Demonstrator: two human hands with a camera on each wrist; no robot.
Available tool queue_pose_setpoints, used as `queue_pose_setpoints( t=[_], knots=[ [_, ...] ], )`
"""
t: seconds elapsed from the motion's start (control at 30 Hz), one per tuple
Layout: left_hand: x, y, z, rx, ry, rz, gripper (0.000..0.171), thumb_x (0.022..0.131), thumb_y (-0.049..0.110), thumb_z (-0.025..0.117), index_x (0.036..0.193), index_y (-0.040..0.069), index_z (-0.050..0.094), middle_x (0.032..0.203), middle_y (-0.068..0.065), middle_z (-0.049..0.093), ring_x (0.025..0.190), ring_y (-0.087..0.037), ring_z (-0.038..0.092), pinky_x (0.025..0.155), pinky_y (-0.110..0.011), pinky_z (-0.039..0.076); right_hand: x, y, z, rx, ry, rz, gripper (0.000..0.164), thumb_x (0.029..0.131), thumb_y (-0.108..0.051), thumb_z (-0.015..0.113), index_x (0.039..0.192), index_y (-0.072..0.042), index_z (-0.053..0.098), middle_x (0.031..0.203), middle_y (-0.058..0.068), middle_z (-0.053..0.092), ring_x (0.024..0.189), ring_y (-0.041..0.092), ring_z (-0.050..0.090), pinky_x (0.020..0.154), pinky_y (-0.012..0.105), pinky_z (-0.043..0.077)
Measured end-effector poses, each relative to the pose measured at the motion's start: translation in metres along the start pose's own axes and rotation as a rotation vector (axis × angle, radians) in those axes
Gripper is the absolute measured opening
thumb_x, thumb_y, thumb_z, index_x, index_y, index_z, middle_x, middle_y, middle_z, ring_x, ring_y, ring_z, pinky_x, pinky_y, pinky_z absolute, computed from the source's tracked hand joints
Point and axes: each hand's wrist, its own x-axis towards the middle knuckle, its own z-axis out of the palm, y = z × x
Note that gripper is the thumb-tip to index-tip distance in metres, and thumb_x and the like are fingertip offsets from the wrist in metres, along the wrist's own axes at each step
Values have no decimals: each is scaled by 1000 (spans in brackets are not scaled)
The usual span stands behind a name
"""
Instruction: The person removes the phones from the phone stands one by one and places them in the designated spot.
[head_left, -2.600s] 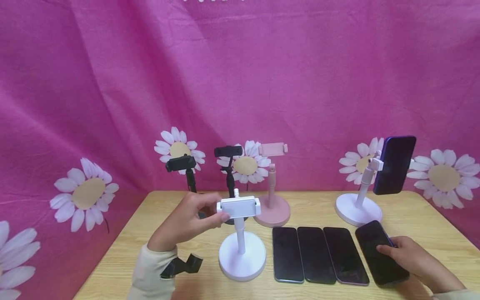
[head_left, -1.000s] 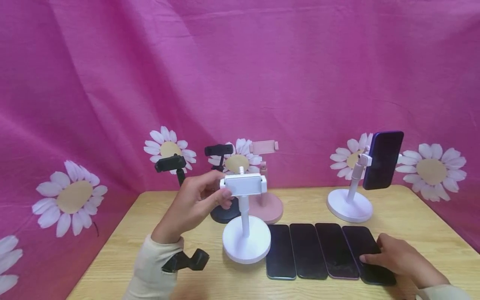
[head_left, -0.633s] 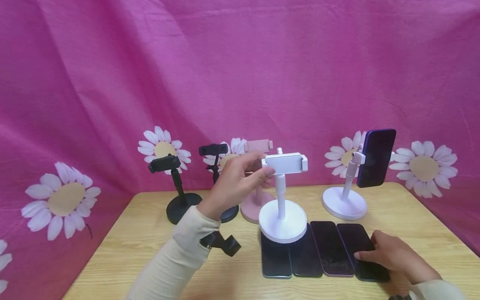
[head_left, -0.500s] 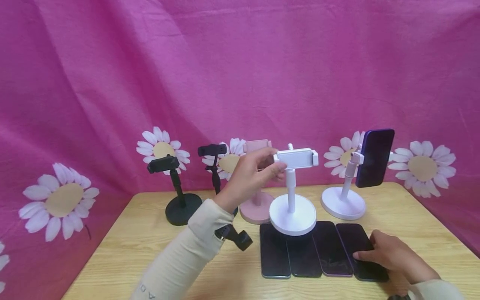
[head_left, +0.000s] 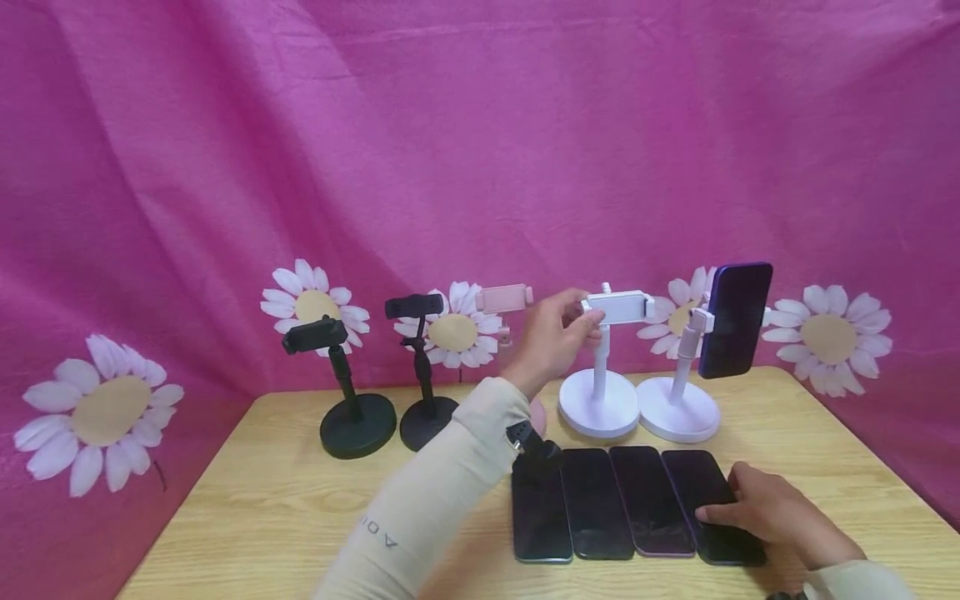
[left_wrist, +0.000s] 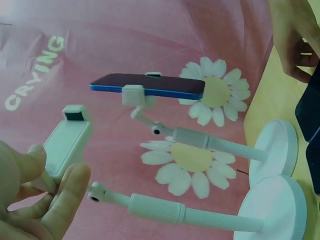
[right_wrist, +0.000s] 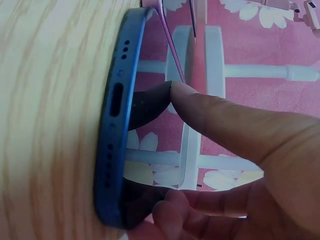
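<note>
My left hand pinches the left end of the clamp on a white phone stand, thumb in front and fingers behind. That stand's round base is at the back of the table, beside a second white phone stand that holds a blue-edged smartphone upright. In the left wrist view the gripped clamp is tilted and has no phone in it. My right hand grips the rightmost smartphone of a row lying on the table. Its thumb is on the dark screen, its fingers along the right edge.
Three more smartphones lie side by side to the left of the gripped one. Two black phone stands stand at the back left. A pink phone stand is partly hidden behind my left arm. A magenta flowered cloth hangs behind the table.
My left hand has carried the white stand right and back, over the phones, to beside the other white stand. My right hand has straightened the rightmost smartphone against the row.
</note>
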Motion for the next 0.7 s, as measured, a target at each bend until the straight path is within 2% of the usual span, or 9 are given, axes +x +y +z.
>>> queue_pose_setpoints(
  t=[0.2,0.27,0.43,0.7],
  knots=[
    [6,-9,6,17,54,-32,19,93,10,64,110,1,63,84,-13,67,72,-20,72,66,-24,57,1,0,1,-13,-12,5,68,73,-53,78,96,5,51,80,7,56,74,23,52,66,39,46],
    [7,-13,6,28,65,-43,20,93,10,63,111,0,63,84,-13,66,73,-20,72,66,-24,57,1,0,1,-19,2,-4,65,73,-52,78,94,4,51,78,6,55,73,22,51,64,37,45],
    [9,-19,4,53,96,-94,27,95,13,62,119,1,61,89,-12,64,75,-18,71,65,-21,56,2,-2,1,-15,-5,8,68,72,-54,78,96,5,52,78,6,56,73,22,52,65,38,47],
    [12,-17,4,172,99,-135,37,96,21,60,130,7,57,95,-8,66,76,-13,69,69,-23,55,2,-1,0,-8,-28,39,76,70,-56,78,100,9,52,82,8,58,75,24,53,69,43,50]
  ],
)
